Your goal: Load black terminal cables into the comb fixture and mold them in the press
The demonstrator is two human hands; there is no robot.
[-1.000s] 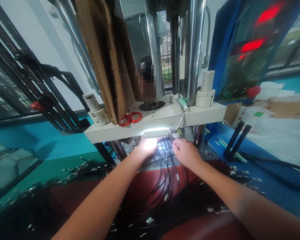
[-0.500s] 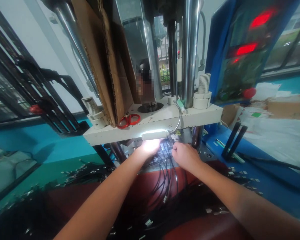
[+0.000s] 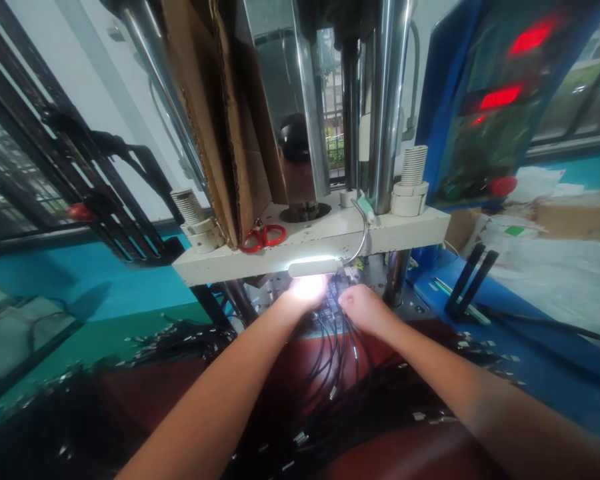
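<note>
Several black cables with metal plug ends run out of the metal mould in the press and hang over its front edge. My left hand reaches in at the left of these cables, under the lamp; glare washes out its fingers. On the other side, my right hand is closed, thumb and fingers curled together at the right edge of the cables. What it pinches, if anything, is too small to make out. Just above both hands, a lit white lamp is fixed to the press plate.
The cream press plate spans above my hands, with red-handled scissors and cardboard on it. Heaps of black cables lie at both sides in front. A blue control box with red displays stands right.
My right hand has shifted slightly left, closer to my left hand and the cables. The whole view has moved a little; the cables hang much as before.
</note>
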